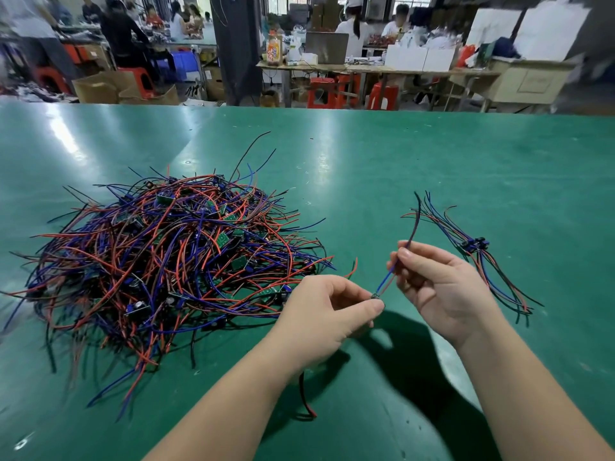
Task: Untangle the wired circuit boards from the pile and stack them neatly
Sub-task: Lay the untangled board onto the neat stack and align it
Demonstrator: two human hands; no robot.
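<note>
Our left grip [329,311] pinches the small circuit board [377,297], right grip [439,291] its thin blue-red wires [387,281] — we should straighten them gently.

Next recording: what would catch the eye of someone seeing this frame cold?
A tangled pile of red, blue and black wires with small green boards fills the left of the green table. Nearer the camera, the left hand pinches a small board while the right hand holds its wires upward. A sorted bundle lies on the right.
</note>
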